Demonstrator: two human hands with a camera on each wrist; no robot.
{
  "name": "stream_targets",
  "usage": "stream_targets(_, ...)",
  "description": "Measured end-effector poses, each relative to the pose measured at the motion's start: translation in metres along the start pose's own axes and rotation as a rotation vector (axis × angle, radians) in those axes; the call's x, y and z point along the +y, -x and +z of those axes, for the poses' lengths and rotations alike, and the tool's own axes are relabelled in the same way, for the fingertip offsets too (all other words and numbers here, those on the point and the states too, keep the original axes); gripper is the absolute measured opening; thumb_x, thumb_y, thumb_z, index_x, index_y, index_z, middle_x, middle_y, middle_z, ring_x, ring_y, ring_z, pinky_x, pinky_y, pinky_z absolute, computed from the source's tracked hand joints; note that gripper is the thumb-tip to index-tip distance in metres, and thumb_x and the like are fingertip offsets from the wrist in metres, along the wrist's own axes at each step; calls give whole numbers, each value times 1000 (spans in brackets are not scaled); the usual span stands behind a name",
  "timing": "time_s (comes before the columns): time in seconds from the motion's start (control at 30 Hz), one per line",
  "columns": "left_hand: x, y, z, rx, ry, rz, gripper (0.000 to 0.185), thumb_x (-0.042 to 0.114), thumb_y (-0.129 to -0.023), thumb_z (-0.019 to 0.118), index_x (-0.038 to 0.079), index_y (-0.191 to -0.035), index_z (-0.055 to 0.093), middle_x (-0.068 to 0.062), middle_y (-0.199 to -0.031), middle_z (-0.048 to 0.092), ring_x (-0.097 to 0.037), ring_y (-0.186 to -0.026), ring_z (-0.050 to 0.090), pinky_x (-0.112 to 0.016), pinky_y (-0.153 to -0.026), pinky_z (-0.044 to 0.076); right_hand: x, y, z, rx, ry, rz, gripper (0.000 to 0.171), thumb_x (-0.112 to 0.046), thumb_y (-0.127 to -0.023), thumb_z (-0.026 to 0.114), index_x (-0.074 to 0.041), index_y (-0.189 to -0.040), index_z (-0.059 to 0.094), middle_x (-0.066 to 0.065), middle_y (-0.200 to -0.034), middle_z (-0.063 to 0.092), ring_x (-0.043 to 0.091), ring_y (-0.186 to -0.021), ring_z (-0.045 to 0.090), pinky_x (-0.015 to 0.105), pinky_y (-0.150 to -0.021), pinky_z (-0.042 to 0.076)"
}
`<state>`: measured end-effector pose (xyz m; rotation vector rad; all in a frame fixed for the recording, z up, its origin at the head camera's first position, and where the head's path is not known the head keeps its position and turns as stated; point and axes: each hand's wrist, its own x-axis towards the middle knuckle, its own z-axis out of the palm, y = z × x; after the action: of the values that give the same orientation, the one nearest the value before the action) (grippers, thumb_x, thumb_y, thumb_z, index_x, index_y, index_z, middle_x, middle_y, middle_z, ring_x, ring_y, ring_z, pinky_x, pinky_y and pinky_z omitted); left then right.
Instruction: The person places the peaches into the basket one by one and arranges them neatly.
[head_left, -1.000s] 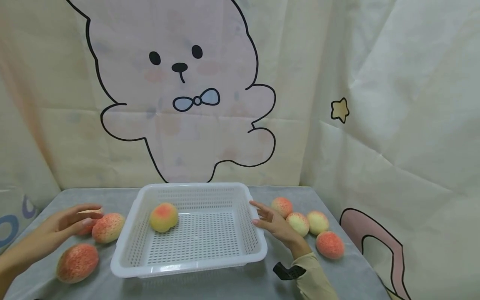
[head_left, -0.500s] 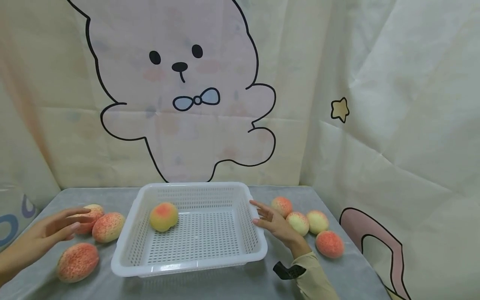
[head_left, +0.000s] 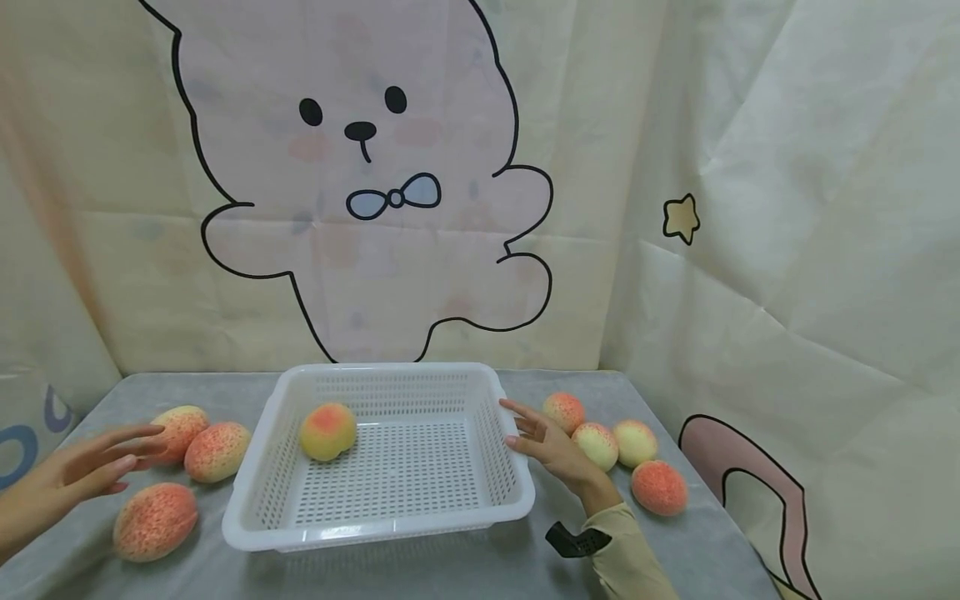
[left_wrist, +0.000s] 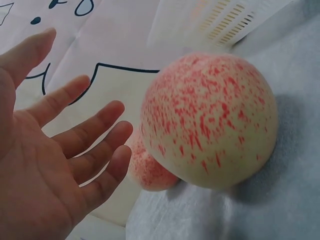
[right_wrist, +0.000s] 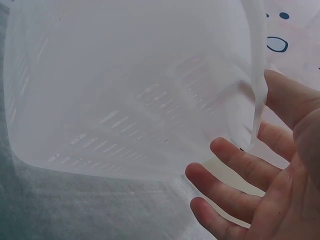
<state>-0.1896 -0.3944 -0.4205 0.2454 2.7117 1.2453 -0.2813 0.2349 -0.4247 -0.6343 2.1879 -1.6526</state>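
Note:
A white perforated basket (head_left: 378, 531) stands mid-table with one peach (head_left: 327, 432) inside near its left wall. My left hand (head_left: 112, 458) hovers open at the left, fingers straight, its tips just short of the far-left peach (head_left: 178, 427); two more peaches (head_left: 217, 451) (head_left: 155, 521) lie beside it. In the left wrist view the open palm (left_wrist: 55, 170) faces a speckled peach (left_wrist: 210, 120) without touching it. My right hand (head_left: 536, 433) is open, and its straight fingers (right_wrist: 235, 160) lie against the basket's right wall (right_wrist: 125, 100).
Several peaches lie right of the basket, the nearest (head_left: 597, 446) just behind my right hand. A grey cloth (head_left: 420, 571) covers the table. A cartoon-printed curtain (head_left: 360, 208) closes off the back and right sides.
My left hand has drawn back to the left and toward me, uncovering the far-left peach. The right hand, the basket and the peaches have stayed put.

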Motion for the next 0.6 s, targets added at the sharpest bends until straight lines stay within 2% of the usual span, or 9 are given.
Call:
stream_targets(0.1, -9, 1, -2, -14, -1, -12, 47, 29, -112, 35, 16, -157, 30, 51, -114, 39, 25, -99, 46, -37, -76, 56, 1, -1, 0, -9, -11, 4, 66, -22, -102, 62, -22, -160, 31, 12, -157, 46, 27, -141, 49, 51, -114, 41)
stream_targets(0.17, -11, 1, -3, -17, -4, -30, 48, 31, -112, 34, 15, -157, 30, 51, -111, 38, 24, -97, 46, -46, -77, 56, 2, -1, -1, -14, -16, 1, 66, -22, -102, 61, -21, -160, 30, 13, -157, 46, 26, -140, 50, 50, -113, 41)
stream_targets(0.33, -18, 3, -4, -40, -1, -25, 49, 31, -112, 30, 15, -159, 28, 52, -115, 37, 27, -98, 41, -50, -77, 57, 2, -1, -1, -8, -18, 8, 66, -22, -102, 62, -21, -160, 30, 14, -157, 45, 24, -139, 51, 48, -112, 43)
stream_targets(0.53, -32, 3, -3, -121, 106, -40, 44, 29, -112, 30, 38, -155, 34, 55, -116, 31, 29, -98, 35, -58, -80, 56, 0, -1, -1, -4, -22, 15, 66, -22, -101, 62, -22, -160, 31, 14, -157, 45, 24, -139, 52, 47, -112, 43)
stream_targets(0.57, -36, 3, -3, -141, 125, -38, 43, 28, -112, 30, 42, -153, 34, 55, -117, 30, 29, -98, 36, -55, -80, 57, 0, -1, -1, -6, -23, 16, 66, -21, -102, 62, -22, -160, 30, 13, -158, 45, 23, -139, 52, 47, -112, 43)
stream_targets(0.6, -39, 3, -3, -161, 138, -33, 45, 26, -112, 31, 41, -154, 33, 55, -119, 30, 29, -99, 36, -53, -81, 58, 0, -1, -1, -5, -28, 22, 66, -21, -101, 62, -22, -160, 31, 12, -158, 45, 22, -138, 52, 46, -112, 43)
